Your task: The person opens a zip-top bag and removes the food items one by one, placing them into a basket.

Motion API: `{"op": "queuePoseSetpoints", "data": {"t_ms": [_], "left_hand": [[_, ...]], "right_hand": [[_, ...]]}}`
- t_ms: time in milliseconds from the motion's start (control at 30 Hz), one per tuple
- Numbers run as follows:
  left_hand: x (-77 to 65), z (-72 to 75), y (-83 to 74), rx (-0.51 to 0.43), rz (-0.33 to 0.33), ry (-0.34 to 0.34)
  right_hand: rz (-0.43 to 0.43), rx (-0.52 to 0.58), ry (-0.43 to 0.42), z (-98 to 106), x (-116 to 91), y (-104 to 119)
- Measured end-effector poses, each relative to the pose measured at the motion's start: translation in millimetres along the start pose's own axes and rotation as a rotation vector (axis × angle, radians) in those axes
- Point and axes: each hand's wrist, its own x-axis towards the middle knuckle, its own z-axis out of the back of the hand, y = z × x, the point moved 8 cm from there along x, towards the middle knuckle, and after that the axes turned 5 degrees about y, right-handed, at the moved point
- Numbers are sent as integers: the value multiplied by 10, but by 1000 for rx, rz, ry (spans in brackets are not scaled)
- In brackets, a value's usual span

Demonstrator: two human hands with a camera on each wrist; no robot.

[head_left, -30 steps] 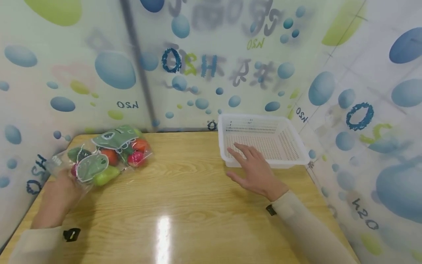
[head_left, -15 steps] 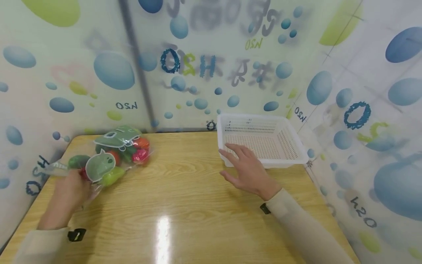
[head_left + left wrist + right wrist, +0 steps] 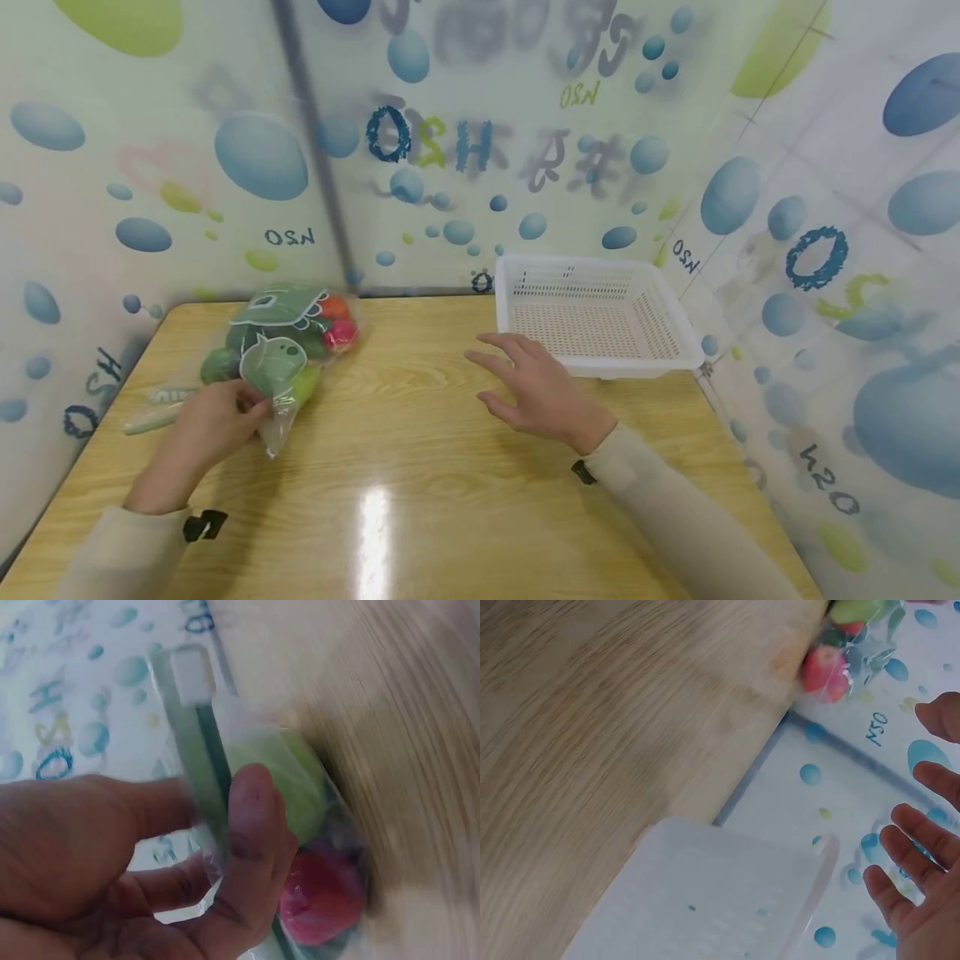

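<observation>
On the left of the table lies a clear zip bag (image 3: 279, 307) printed with green cartoon animals. Red, orange and green fruit or vegetable shapes show through it. My left hand (image 3: 213, 423) pinches the bag's near edge between thumb and fingers. The left wrist view shows a green zip strip with a white slider (image 3: 193, 676) beside the fingers, and a red round piece (image 3: 320, 896) inside the bag. My right hand (image 3: 543, 390) hovers with fingers spread, holding nothing, near the front left corner of a white perforated plastic basket (image 3: 678, 363).
The wooden table (image 3: 442, 467) meets a wall (image 3: 450, 83) printed with blue and green bubbles at the back. More of this printed covering stands along both sides. The basket sits at the back right, close to the right-hand covering.
My left hand has moved right, pulling the bag's near corner along and shifting the bag rightward. My right hand has drifted a little left of the basket, fingers still spread.
</observation>
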Motion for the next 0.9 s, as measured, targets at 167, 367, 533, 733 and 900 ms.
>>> {"op": "queuePoseSetpoints", "data": {"t_ms": [167, 367, 533, 733, 900], "left_hand": [[17, -140, -326, -23, -59, 77], [-6, -288, -686, 1, -172, 83], [11, -375, -900, -5, -244, 13], [82, -403, -1120, -15, -334, -107], [196, -492, -1188, -68, -452, -184]], "right_hand": [[68, 29, -13, -35, 112, 161], [116, 49, 28, -157, 229, 340], [145, 78, 81, -276, 350, 489], [151, 115, 118, -375, 471, 594], [145, 154, 109, -408, 528, 597]]}}
